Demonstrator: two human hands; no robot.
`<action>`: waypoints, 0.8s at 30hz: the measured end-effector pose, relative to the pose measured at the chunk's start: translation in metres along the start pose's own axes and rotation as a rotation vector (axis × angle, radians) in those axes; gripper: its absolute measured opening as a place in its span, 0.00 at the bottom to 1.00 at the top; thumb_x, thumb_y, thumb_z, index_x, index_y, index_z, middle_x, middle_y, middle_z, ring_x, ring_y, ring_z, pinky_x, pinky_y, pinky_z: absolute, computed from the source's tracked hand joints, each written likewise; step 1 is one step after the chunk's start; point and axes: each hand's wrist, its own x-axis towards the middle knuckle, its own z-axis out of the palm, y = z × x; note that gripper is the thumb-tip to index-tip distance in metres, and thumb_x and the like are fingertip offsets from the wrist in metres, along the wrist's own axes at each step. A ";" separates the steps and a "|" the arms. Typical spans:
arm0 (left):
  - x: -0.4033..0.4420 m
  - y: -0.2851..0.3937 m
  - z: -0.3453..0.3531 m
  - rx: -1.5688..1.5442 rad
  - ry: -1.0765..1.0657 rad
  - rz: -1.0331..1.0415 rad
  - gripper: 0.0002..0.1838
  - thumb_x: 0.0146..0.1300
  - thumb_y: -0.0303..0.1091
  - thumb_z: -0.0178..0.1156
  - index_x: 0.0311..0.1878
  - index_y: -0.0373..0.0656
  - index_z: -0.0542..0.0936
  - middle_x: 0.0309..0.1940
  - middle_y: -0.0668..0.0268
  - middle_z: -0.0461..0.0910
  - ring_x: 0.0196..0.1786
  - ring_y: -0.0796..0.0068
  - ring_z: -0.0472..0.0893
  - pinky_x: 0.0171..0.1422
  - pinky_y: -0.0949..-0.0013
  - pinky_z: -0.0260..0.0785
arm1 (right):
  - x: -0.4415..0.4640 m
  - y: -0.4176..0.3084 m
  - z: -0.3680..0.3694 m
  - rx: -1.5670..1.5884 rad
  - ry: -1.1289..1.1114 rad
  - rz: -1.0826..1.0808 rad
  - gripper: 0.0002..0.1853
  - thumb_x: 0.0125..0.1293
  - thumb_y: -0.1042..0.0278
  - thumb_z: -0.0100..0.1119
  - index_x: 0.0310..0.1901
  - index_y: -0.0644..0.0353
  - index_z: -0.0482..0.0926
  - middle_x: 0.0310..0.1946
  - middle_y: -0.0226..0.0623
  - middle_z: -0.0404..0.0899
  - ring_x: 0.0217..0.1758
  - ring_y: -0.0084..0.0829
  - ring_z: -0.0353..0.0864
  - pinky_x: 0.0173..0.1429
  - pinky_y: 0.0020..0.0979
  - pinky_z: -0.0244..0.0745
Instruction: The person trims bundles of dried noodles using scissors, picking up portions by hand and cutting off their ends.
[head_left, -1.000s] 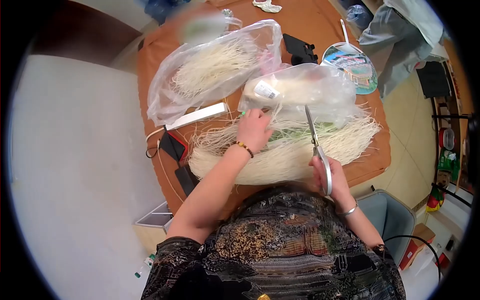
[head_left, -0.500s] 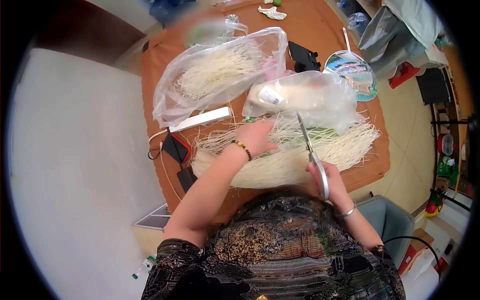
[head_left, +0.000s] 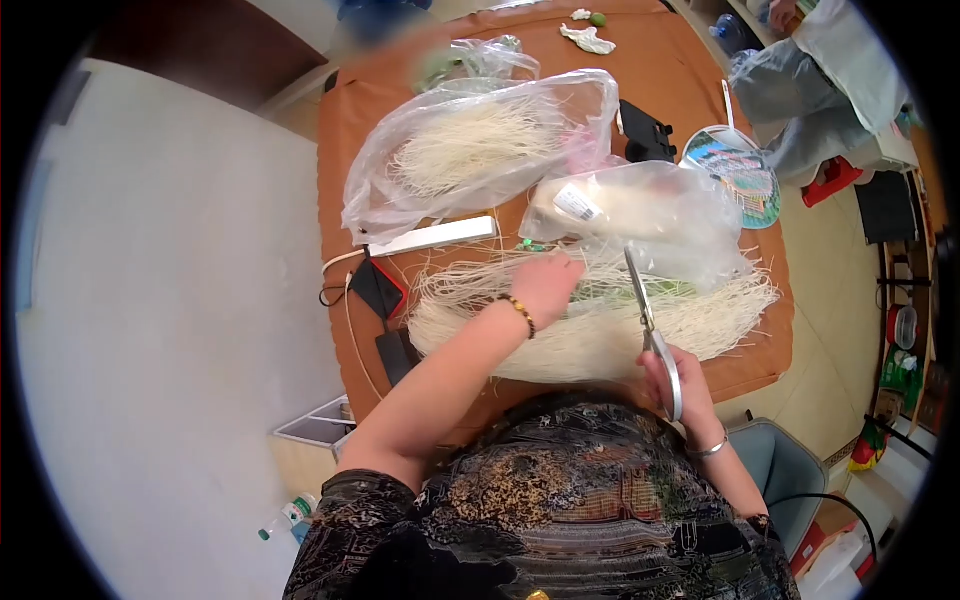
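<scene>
A wide bundle of long, pale, thin strands (head_left: 560, 352) lies across the near part of the table, with greenish strands (head_left: 650, 292) among them. My left hand (head_left: 546, 290), a beaded bracelet at its wrist, rests over the upper middle of the bundle. Its fingers are curled in and closed; what they pinch, if anything, is hidden. In my right hand (head_left: 682, 382) are metal scissors (head_left: 655, 338), held by the handles at the bundle's near right side. Their blades point away from me over the strands and look closed. A small green item (head_left: 533, 245) sits just beyond my left hand.
Beyond the bundle lie a clear bag of similar strands (head_left: 480, 145) and a labelled plastic bag (head_left: 640, 205). A white power strip (head_left: 435, 237), a black holder (head_left: 645, 132) and a round fan (head_left: 735, 170) share the brown table (head_left: 760, 345). A chair (head_left: 765, 455) stands right.
The whole view has shifted, so the scene sits farther right. My left hand's thumb and fingers have drawn together over the strands. My right hand still holds the scissors in much the same pose.
</scene>
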 end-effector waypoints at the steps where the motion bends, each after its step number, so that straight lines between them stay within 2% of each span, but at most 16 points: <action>1: 0.003 0.005 0.003 0.010 0.017 -0.022 0.11 0.54 0.24 0.50 0.42 0.43 0.73 0.36 0.59 0.74 0.40 0.56 0.78 0.43 0.58 0.72 | 0.000 -0.005 0.000 -0.041 -0.036 -0.006 0.13 0.67 0.59 0.56 0.30 0.60 0.72 0.14 0.21 0.64 0.14 0.13 0.62 0.18 0.19 0.55; 5: 0.004 0.006 -0.017 -0.034 0.031 -0.010 0.10 0.55 0.24 0.49 0.42 0.43 0.73 0.38 0.58 0.74 0.41 0.56 0.77 0.43 0.57 0.71 | -0.001 0.000 -0.004 -0.132 -0.062 -0.093 0.15 0.66 0.57 0.56 0.36 0.63 0.75 0.13 0.23 0.66 0.14 0.14 0.64 0.18 0.18 0.57; 7: 0.003 -0.011 -0.035 -0.045 -0.125 -0.022 0.09 0.58 0.25 0.47 0.42 0.43 0.73 0.40 0.56 0.75 0.42 0.54 0.77 0.44 0.56 0.71 | -0.006 -0.003 -0.007 -0.120 -0.089 -0.085 0.15 0.66 0.57 0.56 0.36 0.63 0.75 0.13 0.23 0.66 0.13 0.14 0.63 0.18 0.18 0.58; 9: 0.001 -0.025 -0.040 -0.049 -0.130 -0.035 0.09 0.59 0.26 0.47 0.42 0.42 0.73 0.41 0.56 0.74 0.43 0.53 0.76 0.45 0.55 0.70 | -0.009 -0.007 -0.011 -0.103 -0.111 -0.086 0.15 0.66 0.57 0.56 0.37 0.64 0.75 0.13 0.23 0.66 0.13 0.14 0.63 0.18 0.18 0.58; 11: -0.003 -0.037 -0.037 -0.074 -0.108 -0.031 0.07 0.62 0.29 0.48 0.42 0.41 0.72 0.40 0.54 0.75 0.44 0.51 0.75 0.47 0.53 0.69 | -0.009 -0.009 -0.015 -0.103 -0.199 0.037 0.15 0.69 0.56 0.52 0.34 0.61 0.73 0.15 0.22 0.64 0.16 0.14 0.62 0.20 0.19 0.57; 12: -0.005 -0.038 -0.035 -0.070 -0.108 -0.025 0.07 0.62 0.29 0.48 0.42 0.41 0.72 0.40 0.54 0.75 0.44 0.51 0.75 0.47 0.53 0.69 | -0.009 -0.008 -0.016 -0.100 -0.195 0.033 0.15 0.69 0.56 0.52 0.34 0.61 0.73 0.15 0.22 0.64 0.16 0.14 0.62 0.20 0.19 0.57; 14: -0.008 -0.038 -0.030 -0.085 -0.175 -0.065 0.07 0.62 0.31 0.49 0.42 0.41 0.72 0.38 0.54 0.76 0.44 0.50 0.75 0.47 0.53 0.69 | -0.007 -0.002 -0.018 -0.082 -0.295 0.047 0.21 0.68 0.47 0.49 0.34 0.61 0.73 0.17 0.25 0.65 0.20 0.16 0.64 0.24 0.20 0.60; 15: -0.011 -0.034 -0.030 -0.127 -0.163 -0.121 0.07 0.62 0.31 0.49 0.41 0.41 0.73 0.36 0.53 0.76 0.43 0.50 0.75 0.46 0.54 0.69 | -0.006 0.001 -0.019 -0.079 -0.287 0.049 0.21 0.68 0.47 0.49 0.34 0.61 0.73 0.17 0.25 0.65 0.20 0.16 0.64 0.24 0.20 0.60; 17: -0.013 -0.030 -0.034 -0.149 -0.165 -0.127 0.07 0.62 0.31 0.49 0.41 0.41 0.72 0.36 0.53 0.76 0.43 0.50 0.75 0.46 0.54 0.69 | -0.002 0.007 -0.019 -0.190 -0.352 0.021 0.26 0.67 0.40 0.46 0.32 0.60 0.72 0.19 0.27 0.66 0.23 0.19 0.65 0.28 0.22 0.62; 19: -0.018 -0.029 -0.040 -0.168 -0.162 -0.134 0.07 0.62 0.31 0.50 0.41 0.41 0.72 0.36 0.53 0.76 0.43 0.50 0.75 0.46 0.54 0.69 | 0.003 0.009 -0.019 -0.246 -0.387 0.027 0.27 0.66 0.39 0.45 0.31 0.60 0.71 0.19 0.27 0.66 0.24 0.19 0.65 0.28 0.23 0.62; 22: -0.029 -0.030 -0.047 -0.223 -0.074 -0.133 0.07 0.61 0.31 0.51 0.41 0.41 0.72 0.36 0.54 0.76 0.43 0.51 0.75 0.46 0.55 0.69 | 0.009 0.007 -0.015 -0.297 -0.427 0.018 0.28 0.66 0.36 0.43 0.28 0.58 0.69 0.19 0.27 0.66 0.24 0.21 0.64 0.28 0.23 0.61; 24: -0.039 -0.028 -0.049 -0.200 0.107 -0.054 0.08 0.60 0.31 0.53 0.41 0.42 0.73 0.36 0.55 0.76 0.43 0.53 0.75 0.46 0.56 0.69 | 0.014 0.006 -0.013 -0.229 -0.456 0.045 0.29 0.65 0.35 0.42 0.28 0.58 0.68 0.20 0.27 0.66 0.24 0.20 0.64 0.29 0.23 0.62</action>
